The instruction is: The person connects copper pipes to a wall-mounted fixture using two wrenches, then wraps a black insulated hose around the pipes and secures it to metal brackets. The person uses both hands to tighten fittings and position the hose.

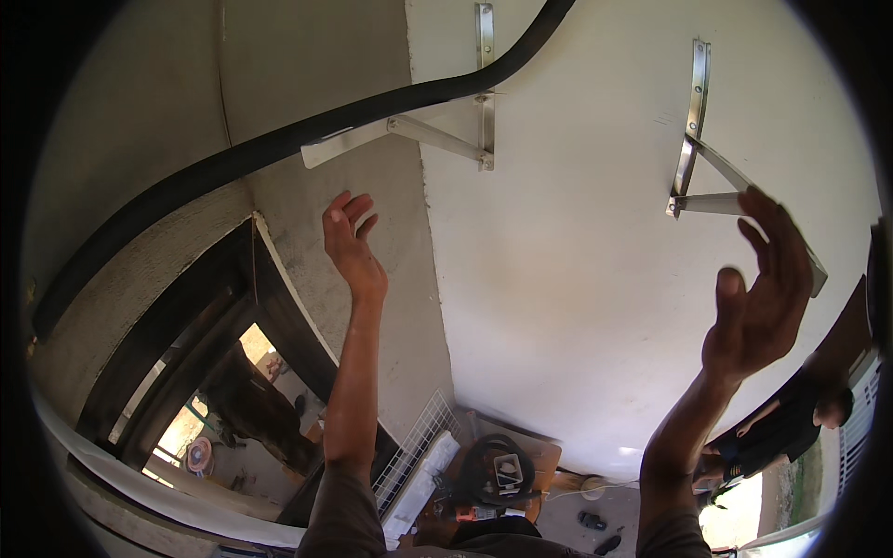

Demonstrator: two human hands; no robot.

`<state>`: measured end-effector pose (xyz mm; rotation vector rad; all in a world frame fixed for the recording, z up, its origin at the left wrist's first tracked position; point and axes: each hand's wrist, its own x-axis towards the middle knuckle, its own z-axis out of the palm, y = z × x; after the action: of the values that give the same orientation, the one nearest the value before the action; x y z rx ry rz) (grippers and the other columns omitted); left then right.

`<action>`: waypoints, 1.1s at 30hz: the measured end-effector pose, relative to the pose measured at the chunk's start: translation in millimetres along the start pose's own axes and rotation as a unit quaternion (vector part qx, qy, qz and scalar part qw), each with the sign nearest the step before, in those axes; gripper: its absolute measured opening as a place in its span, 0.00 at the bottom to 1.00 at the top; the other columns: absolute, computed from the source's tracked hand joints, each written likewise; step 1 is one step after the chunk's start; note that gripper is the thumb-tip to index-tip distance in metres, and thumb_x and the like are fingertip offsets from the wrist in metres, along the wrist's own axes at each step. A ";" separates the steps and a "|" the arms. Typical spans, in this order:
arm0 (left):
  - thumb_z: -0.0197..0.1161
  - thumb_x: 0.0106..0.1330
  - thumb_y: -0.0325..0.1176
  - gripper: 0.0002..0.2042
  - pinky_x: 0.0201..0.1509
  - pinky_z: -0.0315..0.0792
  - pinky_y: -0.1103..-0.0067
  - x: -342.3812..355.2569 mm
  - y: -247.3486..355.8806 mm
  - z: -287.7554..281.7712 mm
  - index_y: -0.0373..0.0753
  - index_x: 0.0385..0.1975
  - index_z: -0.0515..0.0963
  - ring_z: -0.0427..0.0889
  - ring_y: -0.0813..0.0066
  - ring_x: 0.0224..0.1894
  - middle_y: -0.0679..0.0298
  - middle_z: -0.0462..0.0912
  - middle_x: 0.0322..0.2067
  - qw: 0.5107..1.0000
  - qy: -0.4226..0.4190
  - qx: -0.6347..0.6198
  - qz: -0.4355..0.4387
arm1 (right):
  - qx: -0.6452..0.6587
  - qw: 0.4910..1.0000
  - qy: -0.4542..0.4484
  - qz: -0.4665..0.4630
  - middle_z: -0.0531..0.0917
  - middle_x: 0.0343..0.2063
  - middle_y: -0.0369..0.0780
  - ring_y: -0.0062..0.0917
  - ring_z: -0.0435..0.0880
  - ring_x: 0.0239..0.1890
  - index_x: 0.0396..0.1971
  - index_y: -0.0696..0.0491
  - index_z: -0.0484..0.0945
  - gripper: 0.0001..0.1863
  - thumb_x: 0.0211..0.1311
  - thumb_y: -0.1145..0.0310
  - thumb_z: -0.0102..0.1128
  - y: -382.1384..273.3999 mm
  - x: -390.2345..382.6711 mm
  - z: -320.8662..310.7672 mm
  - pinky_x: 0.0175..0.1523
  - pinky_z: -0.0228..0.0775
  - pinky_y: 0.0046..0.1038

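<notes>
Both my arms are raised toward a white wall with two metal brackets on it. My left hand [352, 244] is open and holds nothing, its fingers loosely bent just below the left bracket [486, 135] and apart from it. A thick black insulated pipe [279, 139] runs along the top of that bracket and curves up out of view. My right hand [761, 298], also open, has its fingertips at the arm of the right bracket [693, 121]. Whether they touch the metal I cannot tell, and the hand hides part of that arm.
A dark-framed window [219, 321] is at the left. Low down lie a white wire rack [409, 456], a coiled black hose [479, 465] and an orange tool [473, 513]. Dark shoes [592, 520] rest on the floor. A person in dark clothes [777, 423] is at the lower right.
</notes>
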<state>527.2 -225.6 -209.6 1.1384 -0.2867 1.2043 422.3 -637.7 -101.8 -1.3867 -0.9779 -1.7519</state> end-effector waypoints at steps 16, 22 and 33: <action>0.72 0.68 0.40 0.17 0.65 0.72 0.70 153.0 -25.3 109.8 0.38 0.49 0.77 0.81 0.68 0.55 0.57 0.85 0.50 0.953 -0.173 -0.229 0.094 | -0.571 0.742 -0.291 -0.198 0.83 0.48 0.45 0.45 0.80 0.56 0.48 0.55 0.81 0.31 0.43 0.58 0.84 127.5 360.2 208.0 0.63 0.73 0.45; 0.63 0.73 0.29 0.04 0.63 0.72 0.69 183.0 -45.3 105.9 0.37 0.39 0.77 0.84 0.67 0.48 0.56 0.88 0.42 0.955 -0.098 -0.262 0.097 | -0.640 0.618 -0.442 -0.113 0.66 0.69 0.45 0.41 0.59 0.75 0.75 0.44 0.58 0.60 0.41 0.51 0.86 177.5 320.2 235.8 0.75 0.57 0.54; 0.67 0.71 0.28 0.08 0.59 0.73 0.73 176.3 -69.6 112.7 0.36 0.44 0.77 0.82 0.71 0.49 0.56 0.85 0.50 0.976 -0.108 -0.108 0.155 | -0.671 0.610 -0.400 -0.133 0.69 0.69 0.42 0.39 0.60 0.76 0.68 0.51 0.67 0.47 0.53 0.44 0.75 208.7 311.3 248.3 0.77 0.50 0.55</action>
<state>697.5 -208.5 -70.5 1.0591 -0.7676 1.2847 657.3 -539.9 268.7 -3.3179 0.0618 -2.1230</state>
